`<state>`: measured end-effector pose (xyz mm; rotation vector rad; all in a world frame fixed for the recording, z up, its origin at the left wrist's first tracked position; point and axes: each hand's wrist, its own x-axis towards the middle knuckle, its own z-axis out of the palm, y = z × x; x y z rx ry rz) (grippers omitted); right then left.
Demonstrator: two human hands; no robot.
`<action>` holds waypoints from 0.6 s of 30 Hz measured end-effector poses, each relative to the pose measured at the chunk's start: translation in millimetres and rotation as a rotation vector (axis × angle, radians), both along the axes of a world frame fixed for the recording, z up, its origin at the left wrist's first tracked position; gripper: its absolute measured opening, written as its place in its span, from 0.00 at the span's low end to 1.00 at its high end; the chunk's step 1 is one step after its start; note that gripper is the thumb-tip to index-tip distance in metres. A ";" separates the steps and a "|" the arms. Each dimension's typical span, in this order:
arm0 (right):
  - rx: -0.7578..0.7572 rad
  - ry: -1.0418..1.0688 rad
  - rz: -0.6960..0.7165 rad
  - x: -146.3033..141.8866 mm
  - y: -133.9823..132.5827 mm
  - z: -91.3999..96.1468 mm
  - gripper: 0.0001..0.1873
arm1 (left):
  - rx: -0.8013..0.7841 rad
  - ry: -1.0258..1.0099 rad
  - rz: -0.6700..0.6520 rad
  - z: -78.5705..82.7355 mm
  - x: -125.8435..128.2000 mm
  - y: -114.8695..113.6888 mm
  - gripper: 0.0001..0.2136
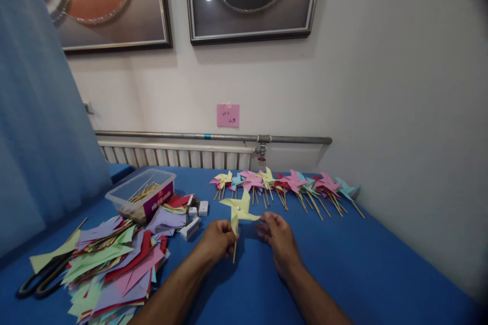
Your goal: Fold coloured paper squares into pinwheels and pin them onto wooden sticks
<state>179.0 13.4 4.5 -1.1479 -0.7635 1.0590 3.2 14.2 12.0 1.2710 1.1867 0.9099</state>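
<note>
A pale yellow paper pinwheel (241,208) on a thin wooden stick stands upright in front of me, a small pin at its centre. My left hand (219,240) is closed around the stick just below the blades. Beside the right blade is my right hand (280,238), its fingers slightly apart and bent. Its fingertips are at the blade's tip; whether they touch it I cannot tell. Behind both hands, a row of pinwheels (293,182) in pink, yellow, blue and red lies along the back of the table, sticks pointing towards me.
On the left, a big heap of coloured paper pieces (114,269) lies beside black-handled scissors (49,277). A clear plastic box (139,194) holds wooden sticks. Small white boxes (190,228) stand near it on the blue tablecloth (366,269). Behind are a radiator (179,155) and the wall.
</note>
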 end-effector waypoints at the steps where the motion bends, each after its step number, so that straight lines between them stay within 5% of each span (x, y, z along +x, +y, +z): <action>1: -0.019 -0.009 0.012 -2.4 -0.4 -2.2 0.20 | 0.001 -0.034 0.024 0.9 -0.4 0.8 0.07; 8: -0.041 -0.301 0.434 -35.8 -17.0 -14.7 0.10 | 0.035 -0.163 0.103 5.9 -2.9 0.9 0.10; 18: -0.037 -0.332 0.427 -37.9 -18.4 -14.1 0.06 | 0.022 -0.195 0.148 14.0 -1.8 -2.2 0.10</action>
